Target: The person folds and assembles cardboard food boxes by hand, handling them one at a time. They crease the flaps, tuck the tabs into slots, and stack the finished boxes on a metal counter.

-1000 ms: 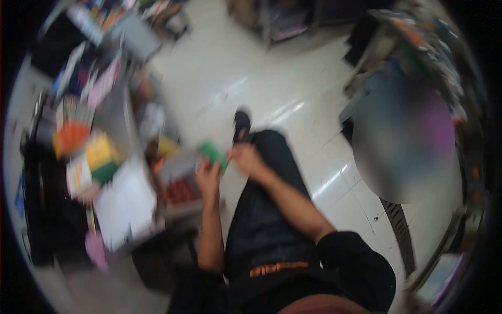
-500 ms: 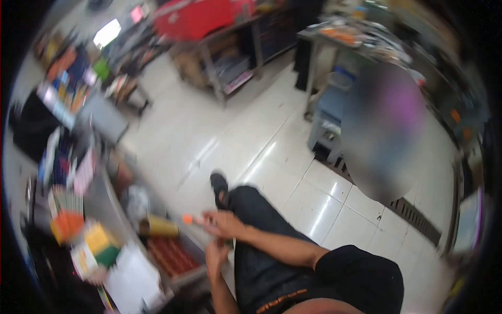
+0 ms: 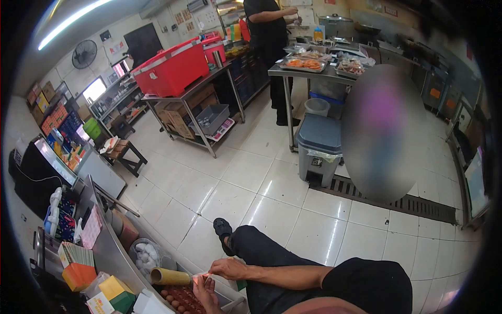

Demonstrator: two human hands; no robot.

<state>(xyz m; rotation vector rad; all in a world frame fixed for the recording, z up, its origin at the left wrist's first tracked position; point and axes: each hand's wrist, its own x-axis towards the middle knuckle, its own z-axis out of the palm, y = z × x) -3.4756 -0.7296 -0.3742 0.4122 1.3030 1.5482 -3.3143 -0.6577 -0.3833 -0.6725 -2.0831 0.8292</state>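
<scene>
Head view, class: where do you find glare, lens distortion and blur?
In the head view, the ceiling tube light glares; bright streaks reflect off the floor tiles; the wide lens bows the edges into dark corners; a blurred oval obscures the right side, while the red cooler box looks fairly crisp.

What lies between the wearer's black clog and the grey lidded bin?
Bare floor tiles lie between the black clog and the grey lidded bin, as the head view shows.

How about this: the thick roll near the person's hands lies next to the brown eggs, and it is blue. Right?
Not quite: the head view shows that the thick roll is yellowish, not blue. It does lie near the left hand and right hand, next to the brown eggs.
</scene>
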